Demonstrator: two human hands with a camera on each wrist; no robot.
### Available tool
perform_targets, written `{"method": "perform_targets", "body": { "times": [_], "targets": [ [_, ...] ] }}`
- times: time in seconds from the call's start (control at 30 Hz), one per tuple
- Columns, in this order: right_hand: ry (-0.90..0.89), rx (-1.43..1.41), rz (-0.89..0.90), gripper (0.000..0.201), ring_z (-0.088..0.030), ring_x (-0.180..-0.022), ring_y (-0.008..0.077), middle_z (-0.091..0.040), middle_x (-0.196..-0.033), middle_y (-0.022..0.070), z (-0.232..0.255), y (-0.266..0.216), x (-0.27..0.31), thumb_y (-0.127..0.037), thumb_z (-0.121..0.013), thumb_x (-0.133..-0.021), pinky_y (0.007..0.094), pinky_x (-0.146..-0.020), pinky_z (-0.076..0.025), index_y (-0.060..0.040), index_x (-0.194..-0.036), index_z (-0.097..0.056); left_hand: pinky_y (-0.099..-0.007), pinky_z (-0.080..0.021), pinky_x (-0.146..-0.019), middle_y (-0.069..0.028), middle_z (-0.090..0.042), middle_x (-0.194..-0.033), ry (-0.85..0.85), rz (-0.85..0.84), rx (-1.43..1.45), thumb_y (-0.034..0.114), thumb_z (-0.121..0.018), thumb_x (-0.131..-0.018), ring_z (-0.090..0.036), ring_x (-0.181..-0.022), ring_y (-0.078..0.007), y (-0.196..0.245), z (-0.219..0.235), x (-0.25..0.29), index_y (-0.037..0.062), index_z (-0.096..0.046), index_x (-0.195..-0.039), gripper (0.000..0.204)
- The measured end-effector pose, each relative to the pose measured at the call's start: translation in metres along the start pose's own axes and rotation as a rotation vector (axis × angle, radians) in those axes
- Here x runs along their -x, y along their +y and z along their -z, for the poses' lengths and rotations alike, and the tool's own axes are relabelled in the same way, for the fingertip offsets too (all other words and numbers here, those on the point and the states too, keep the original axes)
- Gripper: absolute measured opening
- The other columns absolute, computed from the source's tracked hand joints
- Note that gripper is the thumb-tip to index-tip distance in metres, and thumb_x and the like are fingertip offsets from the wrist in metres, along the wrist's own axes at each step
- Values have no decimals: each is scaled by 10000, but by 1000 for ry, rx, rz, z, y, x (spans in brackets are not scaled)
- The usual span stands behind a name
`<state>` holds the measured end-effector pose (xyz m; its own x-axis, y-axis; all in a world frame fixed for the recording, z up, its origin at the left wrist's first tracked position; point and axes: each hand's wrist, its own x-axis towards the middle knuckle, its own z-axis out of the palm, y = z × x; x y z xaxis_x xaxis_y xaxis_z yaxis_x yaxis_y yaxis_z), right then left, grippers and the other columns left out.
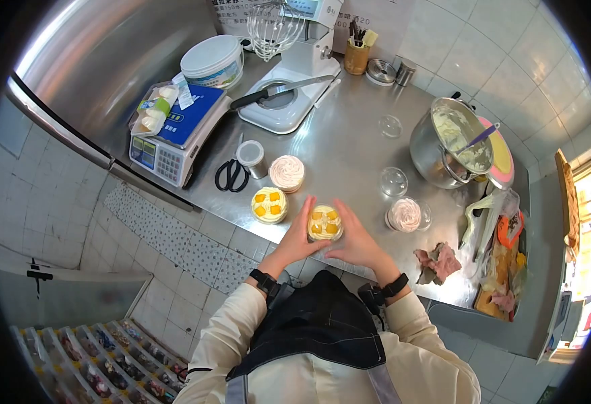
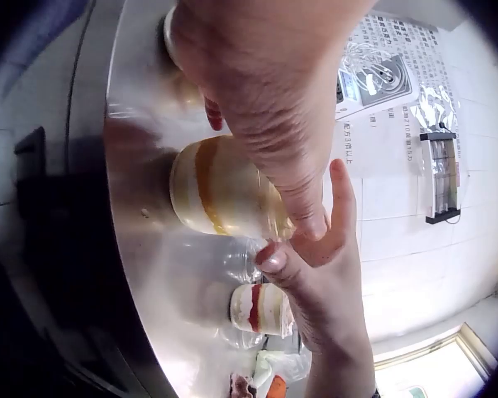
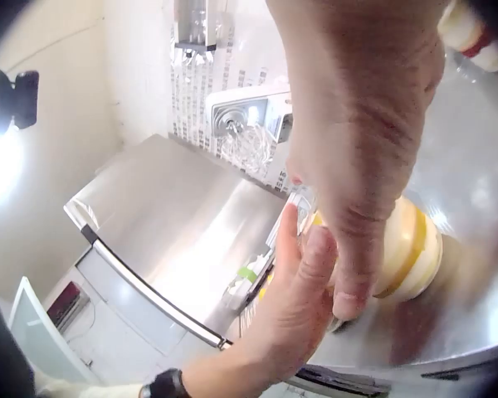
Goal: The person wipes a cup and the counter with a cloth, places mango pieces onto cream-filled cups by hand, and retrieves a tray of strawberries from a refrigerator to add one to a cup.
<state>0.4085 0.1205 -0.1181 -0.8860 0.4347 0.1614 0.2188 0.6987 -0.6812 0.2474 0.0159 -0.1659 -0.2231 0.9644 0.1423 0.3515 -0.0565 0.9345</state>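
Note:
A clear dessert cup (image 1: 325, 223) with yellow fruit cubes on pale cream stands between both hands near the counter's front edge. My left hand (image 1: 300, 233) holds it at the top from the left, and my right hand (image 1: 357, 237) does the same from the right. The left wrist view shows a yellow band through the cup's layers (image 2: 209, 186), with both thumbs at its upper rim. A second fruit-topped cup (image 1: 269, 205) stands left of my left hand, with a pink cream-swirl cup (image 1: 287, 174) behind it. Another pink-topped cup (image 1: 404, 215) stands to the right.
Clear domed lids (image 1: 393, 182) lie on the steel counter (image 1: 349, 148). Black scissors (image 1: 231, 176), a shaker tin (image 1: 251, 159), a scale (image 1: 181, 128) and a knife (image 1: 282, 91) on the mixer base are at left. A cream pot (image 1: 433, 151) and crumpled pink cloth (image 1: 438, 262) are at right.

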Motion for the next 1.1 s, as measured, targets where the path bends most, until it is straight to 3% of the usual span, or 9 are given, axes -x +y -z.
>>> {"method": "perform_targets", "body": {
  "times": [0.1, 0.17, 0.2, 0.27, 0.37, 0.57, 0.8, 0.87, 1.1],
  "targets": [
    [54, -180, -111, 825, -437, -1181, 250, -366, -1360, 131, 1, 21, 12, -125, -730, -726, 372, -972, -392, -60, -1398, -256, -381, -254, -1084, -196, -223, -1460, 10, 18, -1, 291, -783, -680, -255, -1343, -325, 0, -1, 0, 20, -26, -1435, 1103],
    [10, -602, -333, 600, -534, -1013, 200, -491, -1195, 129, 0, 31, 15, -145, -605, -842, 325, -866, -457, -29, -1359, -323, -380, -259, -1082, -193, -241, -1452, 2, 32, -16, 292, -790, -672, -268, -1336, -325, 3, -2, -1, 21, -28, -1434, 1111],
    [17, -603, -340, 600, -534, -1013, 200, -491, -1195, 129, -1, 35, 16, -145, -605, -842, 325, -866, -457, -29, -1359, -323, -380, -265, -1078, -193, -257, -1442, -2, 38, -44, 297, -793, -667, -279, -1329, -327, 5, -2, -2, 16, -37, -1431, 1111],
    [-63, -667, -473, 412, -546, -804, 107, -560, -946, 55, 0, 35, 7, -151, -451, -946, 249, -723, -479, 0, -1321, -373, -379, -271, -1075, -192, -273, -1432, -16, 37, -72, 301, -796, -662, -291, -1322, -328, 5, -2, -5, 11, -46, -1428, 1111],
    [-58, -658, -560, 364, -551, -678, 96, -565, -815, 29, -8, 34, 0, -197, -395, -973, 246, -628, -475, 10, -1270, -431, -380, -281, -1069, -195, -303, -1412, -4, 12, -113, 305, -801, -652, -303, -1312, -331, 3, -3, -6, -4, -57, -1420, 1113],
    [-1, -836, -546, 319, -553, -624, 97, -558, -817, 50, -16, 38, 0, -177, -405, -959, 234, -556, -460, 9, -1214, -454, -385, -309, -1048, -205, -337, -1383, 70, 31, -90, 285, -816, -618, -342, -1286, -336, 0, -12, -6, -18, -46, -1416, 1150],
    [-48, -850, -573, 243, -547, -611, 85, -550, -793, 37, -17, 47, -4, -182, -408, -962, 222, -519, -427, 0, -1114, -460, -382, -337, -1025, -197, -374, -1352, 126, 59, -58, 251, -830, -580, -382, -1251, -336, -4, -18, -7, -15, -50, -1415, 1173],
    [-53, -934, -611, 235, -534, -582, 76, -543, -753, 20, -16, 47, -7, -203, -421, -964, 208, -496, -409, -16, -1098, -469, -369, -361, -1005, -200, -382, -1337, 145, 26, -117, 244, -845, -557, -443, -1206, -298, -8, -19, -7, -5, -17, -1425, 1225],
    [-156, -973, -637, 262, -493, -497, 53, -519, -688, -7, -12, 64, -23, -254, -424, -972, 181, -430, -372, -32, -1101, -475, -374, -366, -998, -214, -395, -1305, 157, 57, -203, 234, -845, -534, -435, -1203, -307, -10, -22, -9, -14, -48, -1421, 1219]
  ]
}}
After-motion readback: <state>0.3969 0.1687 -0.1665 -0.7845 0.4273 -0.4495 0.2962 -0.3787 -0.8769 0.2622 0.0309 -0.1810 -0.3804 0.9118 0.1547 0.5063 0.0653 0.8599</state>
